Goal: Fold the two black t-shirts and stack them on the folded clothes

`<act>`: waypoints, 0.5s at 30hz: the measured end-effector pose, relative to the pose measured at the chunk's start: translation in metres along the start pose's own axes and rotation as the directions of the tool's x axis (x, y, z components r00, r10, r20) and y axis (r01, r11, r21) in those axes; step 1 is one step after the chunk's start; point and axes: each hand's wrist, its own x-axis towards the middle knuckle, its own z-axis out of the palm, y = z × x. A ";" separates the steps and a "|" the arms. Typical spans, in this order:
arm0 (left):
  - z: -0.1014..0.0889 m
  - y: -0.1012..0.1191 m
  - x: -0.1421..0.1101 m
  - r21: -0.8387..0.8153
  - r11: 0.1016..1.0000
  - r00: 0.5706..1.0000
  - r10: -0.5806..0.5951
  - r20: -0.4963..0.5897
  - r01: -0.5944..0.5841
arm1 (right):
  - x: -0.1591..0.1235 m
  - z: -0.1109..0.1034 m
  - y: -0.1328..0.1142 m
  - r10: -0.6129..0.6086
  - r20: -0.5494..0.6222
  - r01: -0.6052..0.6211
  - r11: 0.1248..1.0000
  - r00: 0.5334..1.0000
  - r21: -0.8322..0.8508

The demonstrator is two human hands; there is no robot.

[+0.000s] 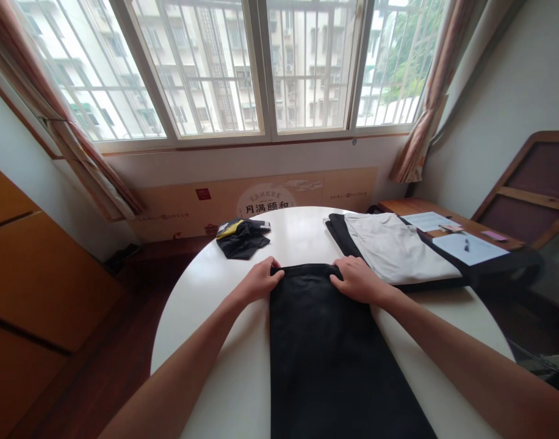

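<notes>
A pair of black trousers [323, 347] lies folded lengthwise on a white round table [188, 329], waistband at the far end and the rest running toward me, past the lower edge of view. My left hand [260, 279] pinches the waistband's left corner between thumb and fingers. At the opposite corner, my right hand [355, 278] grips the same band, thumb on top. Some fingertips of both hands are hidden behind the cloth. Just beyond my right hand lies a stack of folded garments, with a white one [393, 247] on top of black ones.
A crumpled black and yellow bundle [243, 238] sits at the table's far left. On the right, a wooden side table [398, 208] bears papers [469, 247] and a pen. A wooden-framed chair [526, 177] leans by the right wall. Barred windows and curtains [426, 122] are ahead.
</notes>
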 end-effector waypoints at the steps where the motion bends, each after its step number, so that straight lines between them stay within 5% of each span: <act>1: -0.001 -0.001 0.000 -0.024 1.000 1.000 0.008 0.015 -0.008 | -0.001 -0.003 -0.002 -0.001 0.000 0.001 1.000 1.000 0.023; 7: -0.011 -0.002 -0.002 -0.255 0.967 0.996 0.040 0.078 -0.018 | -0.008 -0.024 0.005 -0.033 0.064 0.002 0.900 0.997 0.436; 15: -0.010 0.030 -0.014 -0.493 0.845 0.923 -0.003 0.385 0.208 | -0.026 -0.057 0.043 -0.056 0.197 -0.154 0.435 0.979 0.887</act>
